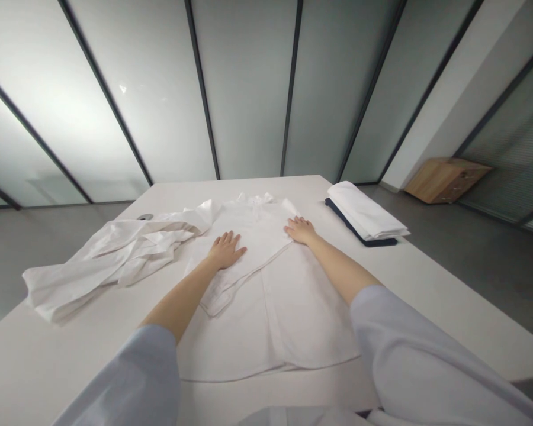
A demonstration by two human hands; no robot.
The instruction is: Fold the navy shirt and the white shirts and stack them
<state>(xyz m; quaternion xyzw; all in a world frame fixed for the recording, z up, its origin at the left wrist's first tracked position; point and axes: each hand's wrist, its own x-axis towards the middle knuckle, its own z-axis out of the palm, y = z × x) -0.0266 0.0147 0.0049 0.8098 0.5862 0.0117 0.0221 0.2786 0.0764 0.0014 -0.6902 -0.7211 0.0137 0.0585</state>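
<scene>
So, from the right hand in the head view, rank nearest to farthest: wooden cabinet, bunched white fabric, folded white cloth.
1. Folded white cloth: right of the right hand.
2. Bunched white fabric: left side, nearer the left hand.
3. Wooden cabinet: far right, beyond the table.

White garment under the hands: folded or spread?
Mostly spread: the white garment lies flat, hem wide, but one sleeve is folded across its front.
</scene>
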